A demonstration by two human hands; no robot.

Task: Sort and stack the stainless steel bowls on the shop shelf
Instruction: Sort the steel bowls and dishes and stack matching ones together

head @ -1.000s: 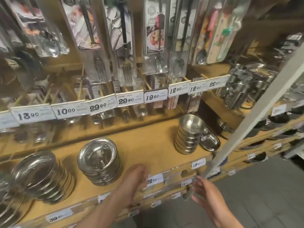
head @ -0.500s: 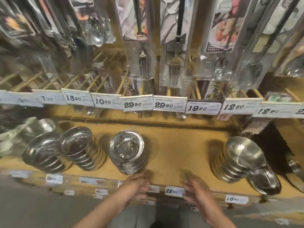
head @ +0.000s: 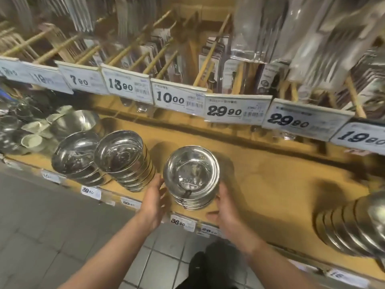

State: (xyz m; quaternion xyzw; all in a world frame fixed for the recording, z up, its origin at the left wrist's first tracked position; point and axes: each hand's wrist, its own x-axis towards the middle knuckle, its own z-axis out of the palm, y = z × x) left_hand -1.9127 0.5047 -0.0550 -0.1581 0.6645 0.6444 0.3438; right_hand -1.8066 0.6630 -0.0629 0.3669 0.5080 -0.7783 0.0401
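Near the wooden shelf's (head: 260, 184) front edge, both hands, left hand (head: 153, 202) and right hand (head: 226, 207), flank the middle stack of shiny round stainless steel bowls (head: 191, 180), fingers relaxed and spread, seemingly poised to square or lift it.

Taking the middle stack of bowls (head: 191, 176) as landmark: two more stacks stand to its left, the near one (head: 125, 159) and the far one (head: 77, 157), and one stack (head: 354, 226) lies well to its right, making four stacks; bowls per stack cannot be counted. Two hands flank it, the left hand (head: 153, 203) and the right hand (head: 228, 207). Above it, seven large price cards (head: 173, 98) are readable.
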